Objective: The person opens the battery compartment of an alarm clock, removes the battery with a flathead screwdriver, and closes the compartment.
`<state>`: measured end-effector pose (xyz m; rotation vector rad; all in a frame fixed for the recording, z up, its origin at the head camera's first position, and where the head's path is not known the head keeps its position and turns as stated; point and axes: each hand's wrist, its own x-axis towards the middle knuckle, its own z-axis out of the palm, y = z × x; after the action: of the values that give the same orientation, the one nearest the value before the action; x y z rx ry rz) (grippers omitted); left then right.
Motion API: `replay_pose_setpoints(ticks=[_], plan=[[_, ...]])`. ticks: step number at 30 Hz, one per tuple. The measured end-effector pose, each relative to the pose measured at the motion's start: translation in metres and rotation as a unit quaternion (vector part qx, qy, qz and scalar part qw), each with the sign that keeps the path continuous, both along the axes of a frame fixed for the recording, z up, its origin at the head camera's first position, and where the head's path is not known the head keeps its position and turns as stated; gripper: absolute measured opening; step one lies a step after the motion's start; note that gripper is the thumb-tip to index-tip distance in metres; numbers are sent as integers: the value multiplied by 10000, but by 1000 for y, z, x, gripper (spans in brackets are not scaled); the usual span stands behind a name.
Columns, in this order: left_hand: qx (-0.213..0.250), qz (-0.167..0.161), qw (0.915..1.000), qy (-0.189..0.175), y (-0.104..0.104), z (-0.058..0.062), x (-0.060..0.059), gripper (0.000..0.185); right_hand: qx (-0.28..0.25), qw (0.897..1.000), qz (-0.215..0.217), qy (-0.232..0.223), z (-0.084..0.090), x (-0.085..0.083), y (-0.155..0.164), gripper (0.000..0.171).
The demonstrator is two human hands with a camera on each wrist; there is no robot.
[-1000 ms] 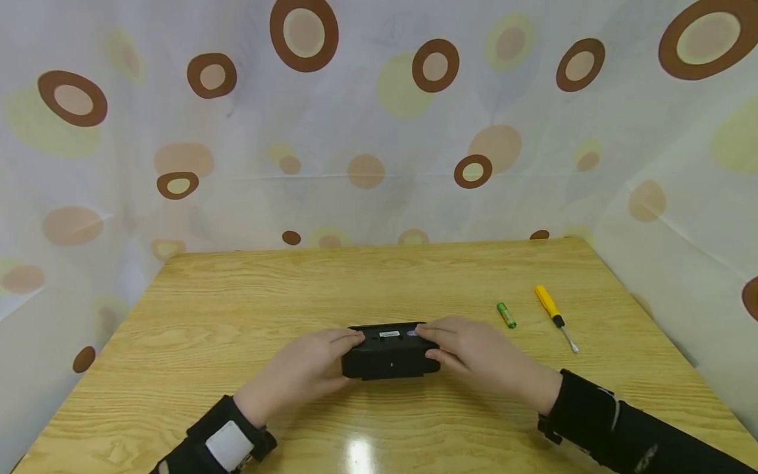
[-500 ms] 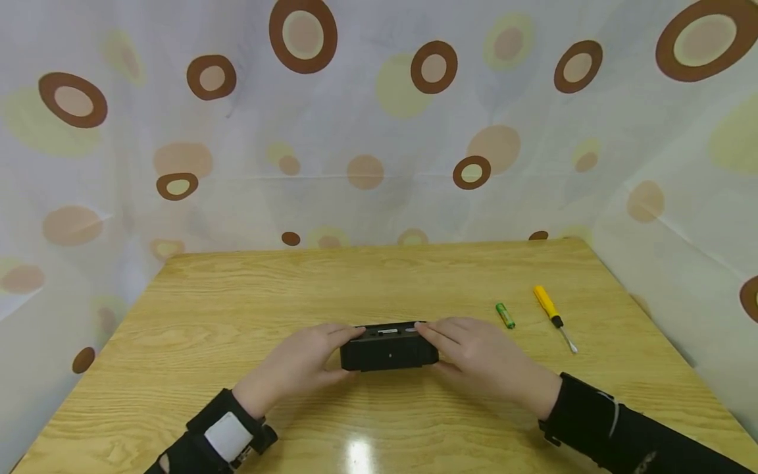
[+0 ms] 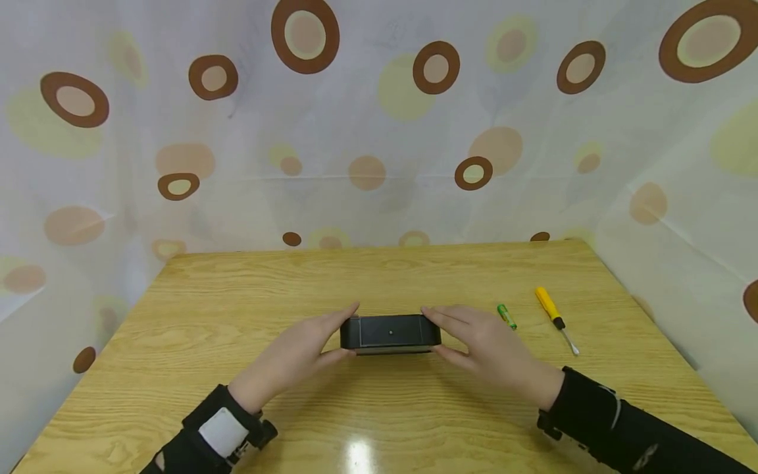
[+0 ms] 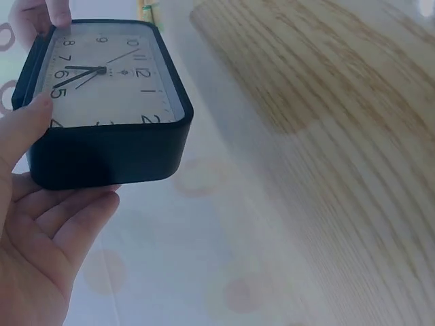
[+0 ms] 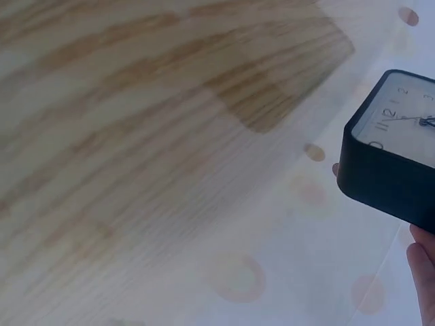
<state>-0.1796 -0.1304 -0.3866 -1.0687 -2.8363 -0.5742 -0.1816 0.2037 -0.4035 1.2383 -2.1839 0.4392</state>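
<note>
While both hands work over the light wooden table [image 3: 237, 289], head view shows a black rectangular plastic clock [image 3: 390, 333] held between them just above the tabletop, at table centre, its dark edge toward the camera. Left hand [image 3: 299, 359] grips the clock's 9 o'clock end, fingers on top, thumb under. Right hand [image 3: 482, 345] grips the 3 o'clock end the same way. Hands are apart, the clock bridging them. At 3 o'clock of the right hand lies a small green battery [image 3: 506, 316], just beside the fingers; a yellow-handled screwdriver [image 3: 553, 317] lies beyond it, near the table's edge. A spotted curtain [image 3: 379, 131] hangs behind.

Left wrist view: clock [image 4: 109, 102] face is white with black numerals and hands. Left hand [image 4: 41, 231] is half open, thumb on the face edge, fingers curled under the case.

Right wrist view: only a clock [image 5: 394, 163] corner and one right-hand fingertip [image 5: 423, 261] below it show; grip not readable here.
</note>
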Motion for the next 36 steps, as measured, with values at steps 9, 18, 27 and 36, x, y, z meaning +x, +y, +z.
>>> replay_pose_setpoints(ticks=[9, 18, 27, 36], plan=[[403, 302, 9982, -324, 2, 2, -2, 67, -426, 9958, -189, -782, 4, 1, -2, 50], [542, 518, 9941, -784, 8, -2, -6, 57, -422, 9799, -719, -1811, 3, 4, -5, 41], [548, 636, 9908, -1063, 13, -5, -12, 54, -210, 9667, -1120, -2293, 1, 2, -5, 39], [561, 710, 9903, -1053, 15, -7, -17, 52, -496, 9510, -1138, -2830, 1, -5, -6, 37]])
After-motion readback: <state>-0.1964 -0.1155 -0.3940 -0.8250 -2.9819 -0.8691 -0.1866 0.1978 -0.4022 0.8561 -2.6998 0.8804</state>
